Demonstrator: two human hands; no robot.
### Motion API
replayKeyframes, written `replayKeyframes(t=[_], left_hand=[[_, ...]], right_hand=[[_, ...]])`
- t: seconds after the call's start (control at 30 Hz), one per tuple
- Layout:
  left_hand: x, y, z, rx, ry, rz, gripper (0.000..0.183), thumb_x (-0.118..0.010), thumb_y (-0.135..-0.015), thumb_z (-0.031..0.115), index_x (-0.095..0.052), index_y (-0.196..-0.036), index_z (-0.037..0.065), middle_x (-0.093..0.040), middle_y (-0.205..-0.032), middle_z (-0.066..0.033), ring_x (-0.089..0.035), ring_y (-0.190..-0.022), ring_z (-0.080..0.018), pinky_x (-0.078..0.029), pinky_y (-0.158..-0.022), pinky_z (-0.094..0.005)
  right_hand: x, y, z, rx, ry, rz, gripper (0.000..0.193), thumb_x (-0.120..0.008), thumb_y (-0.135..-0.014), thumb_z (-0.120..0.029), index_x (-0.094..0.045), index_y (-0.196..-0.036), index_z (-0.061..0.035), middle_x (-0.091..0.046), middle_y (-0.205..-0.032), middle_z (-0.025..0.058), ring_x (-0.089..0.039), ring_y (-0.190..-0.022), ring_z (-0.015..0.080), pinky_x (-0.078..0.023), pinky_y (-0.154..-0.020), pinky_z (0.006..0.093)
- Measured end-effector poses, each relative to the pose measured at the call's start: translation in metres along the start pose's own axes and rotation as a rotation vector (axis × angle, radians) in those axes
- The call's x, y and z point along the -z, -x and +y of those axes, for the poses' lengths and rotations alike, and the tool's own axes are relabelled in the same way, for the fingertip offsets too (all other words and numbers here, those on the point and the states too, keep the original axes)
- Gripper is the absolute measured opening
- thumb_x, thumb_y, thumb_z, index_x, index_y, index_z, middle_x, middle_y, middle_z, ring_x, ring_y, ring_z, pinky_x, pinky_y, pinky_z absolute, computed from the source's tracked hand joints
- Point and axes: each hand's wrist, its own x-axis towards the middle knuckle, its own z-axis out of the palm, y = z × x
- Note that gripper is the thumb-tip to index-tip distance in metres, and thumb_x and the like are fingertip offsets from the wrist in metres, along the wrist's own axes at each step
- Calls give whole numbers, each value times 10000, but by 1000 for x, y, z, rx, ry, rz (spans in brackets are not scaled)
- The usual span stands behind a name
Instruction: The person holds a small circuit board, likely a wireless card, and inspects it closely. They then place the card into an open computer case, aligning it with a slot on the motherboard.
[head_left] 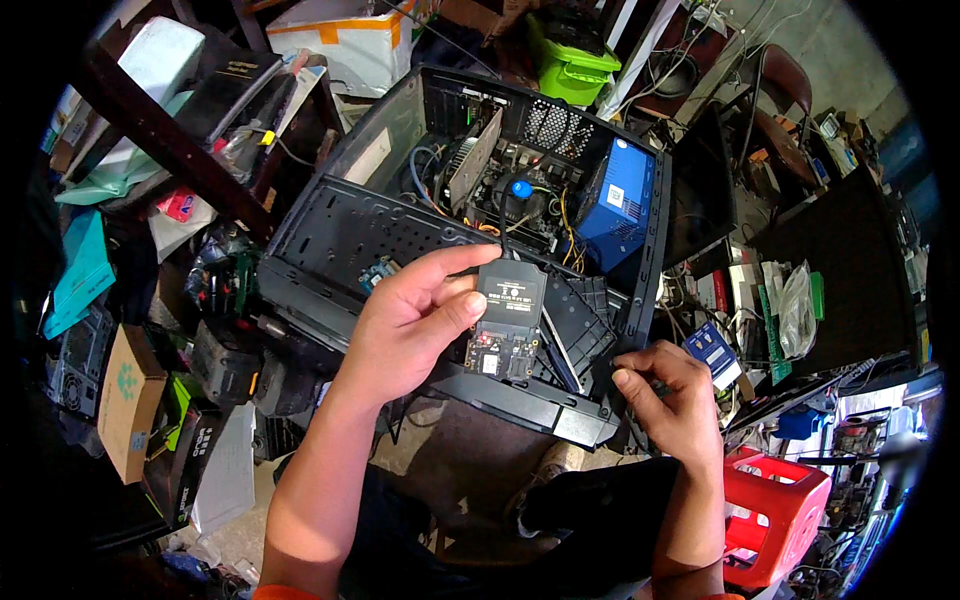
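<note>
My left hand (415, 318) pinches a black drive adapter (511, 290) between thumb and forefinger, and a dark cable rises from its upper end. Joined to the adapter's lower edge is a small bare circuit board (503, 356). Both are held above the near edge of an open black computer case (400, 243), which lies on its side. My right hand (672, 400) is at the case's near right corner, fingers curled together; whatever they hold, if anything, is hidden. Inside the case are a motherboard (515, 200), a blue power supply (612, 195) and loose wires.
At the right stands a red plastic stool (775, 515). Beyond the case are a white foam box (340, 45) and a green bin (572, 65). Boxes, including a brown carton (130, 403), crowd the left. A blue-and-white box (711, 352) sits among clutter at right.
</note>
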Motion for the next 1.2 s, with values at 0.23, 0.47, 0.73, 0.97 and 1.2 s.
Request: replayKeyframes(t=[0.23, 0.47, 0.73, 0.97, 1.2], left_hand=[[-2, 1, 0, 39, -86, 5, 382, -503, -899, 39, -438, -1272, -10, -628, -1041, -105, -574, -908, -106, -454, -824, -257], [3, -1, 2, 37, -148, 21, 389, -529, -893, 68, -447, -1268, 1, -599, -1107, -114, -555, -1010, -136, -425, -895, -280], [12, -1, -19, 2, 72, -11, 410, -528, -908, 76, -419, -1294, -5, -610, -1046, -108, -585, -901, -137, -474, -807, -279], [14, 2, -13, 3, 55, 31, 409, -529, -900, 63, -428, -1292, 1, -611, -1041, -102, -588, -893, -139, -477, -804, -285], [6, -4, -14, -1, 68, 27, 408, -531, -897, 57, -433, -1290, 4, -617, -1025, -94, -587, -863, -126, -480, -775, -267]], right_hand=[[-3, 1, 9, -49, -138, 66, 127, -683, -765, -78, -655, -840, 22, -598, -710, 122, -585, -615, 209, -452, -564, 280], [30, 3, -4, 20, 47, 308, 163, -652, -774, -145, -651, -809, 15, -616, -710, 182, -614, -662, 309, -467, -596, 357], [25, 88, 23, -259, 318, 164, 320, -646, -762, -290, -612, -702, 23, -572, -646, 214, -565, -586, 356, -442, -543, 404], [33, 139, 3, -158, 496, 91, 362, -581, -822, -381, -635, -797, -25, -615, -771, 219, -578, -742, 406, -466, -656, 473], [36, 151, -11, -263, 335, 231, 384, -594, -829, -377, -600, -708, -13, -596, -677, 214, -579, -634, 382, -455, -580, 472]])
